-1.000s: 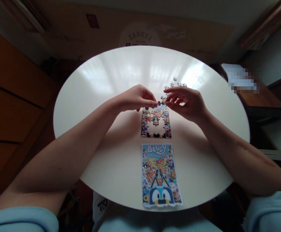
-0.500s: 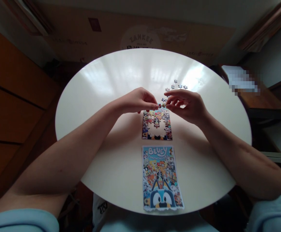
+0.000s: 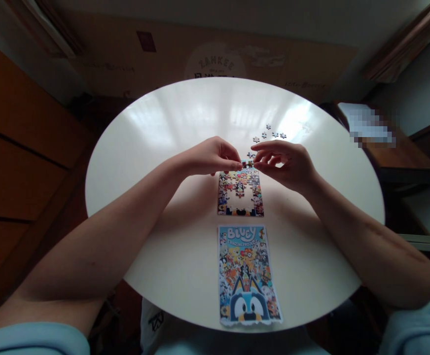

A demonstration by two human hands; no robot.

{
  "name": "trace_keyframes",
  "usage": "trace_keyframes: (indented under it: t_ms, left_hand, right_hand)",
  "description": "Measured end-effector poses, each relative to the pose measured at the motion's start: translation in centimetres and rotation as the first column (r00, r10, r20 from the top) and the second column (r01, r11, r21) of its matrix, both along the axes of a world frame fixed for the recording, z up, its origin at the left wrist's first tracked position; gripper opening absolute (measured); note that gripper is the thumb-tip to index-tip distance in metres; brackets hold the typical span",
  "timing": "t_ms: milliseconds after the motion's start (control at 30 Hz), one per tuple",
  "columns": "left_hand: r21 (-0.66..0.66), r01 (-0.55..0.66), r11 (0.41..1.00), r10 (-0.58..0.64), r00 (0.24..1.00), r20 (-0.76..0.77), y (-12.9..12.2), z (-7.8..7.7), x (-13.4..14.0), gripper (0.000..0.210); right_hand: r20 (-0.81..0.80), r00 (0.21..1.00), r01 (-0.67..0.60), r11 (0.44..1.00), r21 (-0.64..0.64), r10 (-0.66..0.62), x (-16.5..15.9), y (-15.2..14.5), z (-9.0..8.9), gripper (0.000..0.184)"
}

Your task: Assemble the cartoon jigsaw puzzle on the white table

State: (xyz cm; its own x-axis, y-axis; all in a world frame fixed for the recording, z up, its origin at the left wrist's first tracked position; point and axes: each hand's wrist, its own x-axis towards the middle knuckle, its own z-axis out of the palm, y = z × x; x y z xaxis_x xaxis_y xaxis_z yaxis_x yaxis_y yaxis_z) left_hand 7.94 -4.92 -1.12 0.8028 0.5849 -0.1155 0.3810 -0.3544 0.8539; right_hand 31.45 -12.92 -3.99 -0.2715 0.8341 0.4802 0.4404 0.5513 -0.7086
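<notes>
Over the top end of a partly assembled jigsaw puzzle (image 3: 222, 197), my two hands meet almost fingertip to fingertip. My left hand (image 3: 217, 157) pinches a small dark puzzle piece (image 3: 244, 164) between thumb and fingers. Close beside it, my right hand (image 3: 287, 162) grips a piece (image 3: 251, 164) with thumb and a finger, its index finger raised and apart. Whether the two pieces are joined I cannot tell. The puzzle has bare gaps in its middle and lower part. Below it lies the printed Bluey picture sheet (image 3: 245, 273), with a torn lower edge.
Several loose puzzle pieces (image 3: 264, 134) are scattered beyond my right hand. Everything rests on a white oval table (image 3: 156, 128) with window glare. A wooden side table (image 3: 379, 155) with a white item stands to the right, and orange cabinet fronts (image 3: 15, 172) to the left.
The view has shifted slightly, so the table sits a little lower. Both hands keep nearly the same pose, with the pieces still between their fingertips.
</notes>
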Motion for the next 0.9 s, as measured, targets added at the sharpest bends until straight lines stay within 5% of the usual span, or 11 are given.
trace_keyframes:
  t_ms: [900]
  left_hand:
    - [0.056, 0.014, 0.998, -0.015, 0.999, 0.032, -0.39, -0.07, 0.27, 0.018]
  right_hand:
    - [-0.009, 1.0, 0.01, 1.0, -0.008, -0.01, 0.11, 0.11, -0.28, 0.031]
